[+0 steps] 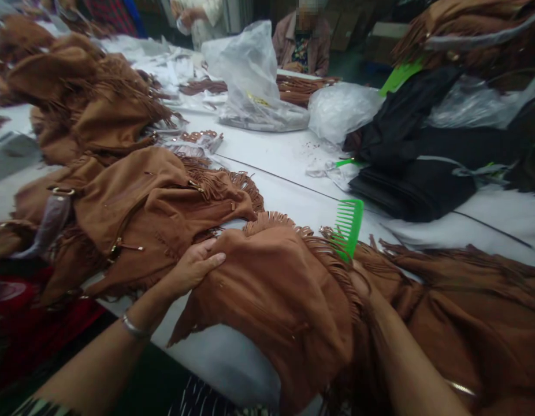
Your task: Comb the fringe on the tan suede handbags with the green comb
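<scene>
A brown fringed bag (pixel 267 283) lies across the near edge of the white table in front of me. My left hand (pixel 202 263) grips its upper left edge, thumb on top and fingers partly hidden behind the material. In my right hand (pixel 360 277) is a green wide-toothed comb (pixel 350 228), held upright by its lower end. The comb's teeth point left, at the fringe (pixel 332 254) along the bag's right side. Strands of fringe cover part of my right hand.
Brown fringed bags lie left (pixel 120 202) and right (pixel 475 323). Folded black cloth (pixel 415 185), a clear plastic bag (pixel 250 75) and crumpled plastic (pixel 343 110) rest farther back on the white table (pixel 267 150). A person (pixel 302 43) is at the far side.
</scene>
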`<state>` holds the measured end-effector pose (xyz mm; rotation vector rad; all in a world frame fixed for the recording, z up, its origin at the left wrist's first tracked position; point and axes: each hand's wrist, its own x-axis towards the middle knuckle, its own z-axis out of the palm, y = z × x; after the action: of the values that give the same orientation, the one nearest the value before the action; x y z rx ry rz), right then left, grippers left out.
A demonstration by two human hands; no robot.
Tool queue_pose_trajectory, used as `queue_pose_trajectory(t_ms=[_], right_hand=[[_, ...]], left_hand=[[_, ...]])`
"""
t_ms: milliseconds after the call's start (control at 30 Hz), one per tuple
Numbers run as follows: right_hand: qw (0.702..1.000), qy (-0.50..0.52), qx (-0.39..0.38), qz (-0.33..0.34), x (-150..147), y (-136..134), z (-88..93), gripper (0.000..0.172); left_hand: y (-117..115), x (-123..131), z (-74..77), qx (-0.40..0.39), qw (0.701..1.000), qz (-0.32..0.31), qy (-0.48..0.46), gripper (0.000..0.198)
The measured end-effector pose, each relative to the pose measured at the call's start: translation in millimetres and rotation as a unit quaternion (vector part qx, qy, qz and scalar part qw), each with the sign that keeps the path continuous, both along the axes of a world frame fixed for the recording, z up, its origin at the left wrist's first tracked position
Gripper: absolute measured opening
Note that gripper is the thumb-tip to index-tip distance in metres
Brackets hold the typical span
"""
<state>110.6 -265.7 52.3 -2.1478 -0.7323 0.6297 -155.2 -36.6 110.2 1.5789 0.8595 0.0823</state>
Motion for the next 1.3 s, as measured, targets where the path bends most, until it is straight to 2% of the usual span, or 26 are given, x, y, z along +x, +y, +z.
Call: queue_pose_trajectory(t_ms=[33, 67, 133, 200, 267, 300, 367, 400, 467, 567, 633, 767, 1000, 1167, 1233, 1300], right_hand=[[1.000, -0.001, -0.015, -0.006, 4.9, -7.5, -3.6, 0.044], [0.999, -0.003, -0.033, -0.008, 10.2, -13.6, -6.8, 0.042], [0.996, -0.027, -0.083, -0.002, 21.6, -22.2, -10.7, 0.036], [0.986, -0.096, -0.138, 0.006, 32.6, -25.8, -9.0, 0.034], [0.970, -0.178, -0.167, 0.008, 38.0, -23.5, -1.8, 0.049], [0.966, -0.196, -0.167, 0.013, 36.6, -19.8, 2.8, 0.062], [0.970, -0.167, -0.164, 0.065, 23.3, -8.7, 10.3, 0.079], [0.970, -0.132, -0.173, 0.110, 11.8, -2.4, 11.7, 0.079], [0.953, -0.074, -0.212, 0.205, -16.2, 8.8, 7.4, 0.068], [0.921, -0.066, -0.272, 0.270, -52.3, 16.3, -14.2, 0.055], [0.911, -0.080, -0.301, 0.272, -62.9, 16.0, -31.2, 0.053], [0.894, -0.129, -0.341, 0.260, -49.4, 18.3, -52.1, 0.053], [0.894, -0.156, -0.391, 0.153, 29.1, 57.2, -56.9, 0.059], [0.904, -0.204, -0.363, 0.101, 100.8, 94.4, -61.5, 0.056], [0.918, -0.196, -0.335, 0.077, 130.3, 110.1, -59.6, 0.055], [0.936, -0.182, -0.290, 0.076, 146.7, 121.6, -52.9, 0.056]], left_hand=[[0.4, 1.3, -7.7, 0.085, 0.993, -0.029, 0.071, 0.034], [-1.0, 1.9, -14.1, 0.183, 0.971, -0.046, 0.145, 0.029], [-10.9, 5.6, -20.5, 0.372, 0.898, -0.041, 0.233, 0.033], [-29.8, 18.7, -20.1, 0.501, 0.842, -0.037, 0.197, 0.042], [-51.6, 41.9, -22.1, 0.556, 0.822, -0.081, 0.092, 0.044], [-61.1, 55.0, -27.1, 0.558, 0.819, -0.127, 0.043, 0.041], [-74.5, 77.1, -47.6, 0.554, 0.805, -0.211, 0.004, 0.042], [-78.2, 83.6, -62.3, 0.554, 0.798, -0.235, 0.011, 0.041], [-81.7, 85.1, -95.1, 0.561, 0.783, -0.269, 0.031, 0.035], [-83.3, 68.3, -135.4, 0.592, 0.767, -0.246, 0.026, 0.026], [-83.9, 57.3, -149.3, 0.611, 0.760, -0.221, 0.015, 0.028], [-84.0, 54.3, -155.9, 0.615, 0.758, -0.216, 0.013, 0.041], [-81.9, 59.9, -157.5, 0.602, 0.768, -0.217, 0.009, 0.042], [-79.9, 58.2, -158.6, 0.589, 0.775, -0.229, 0.009, 0.044], [-79.2, 58.6, -157.7, 0.584, 0.779, -0.228, 0.009, 0.042], [-78.9, 59.2, -157.2, 0.581, 0.782, -0.225, 0.012, 0.042]])
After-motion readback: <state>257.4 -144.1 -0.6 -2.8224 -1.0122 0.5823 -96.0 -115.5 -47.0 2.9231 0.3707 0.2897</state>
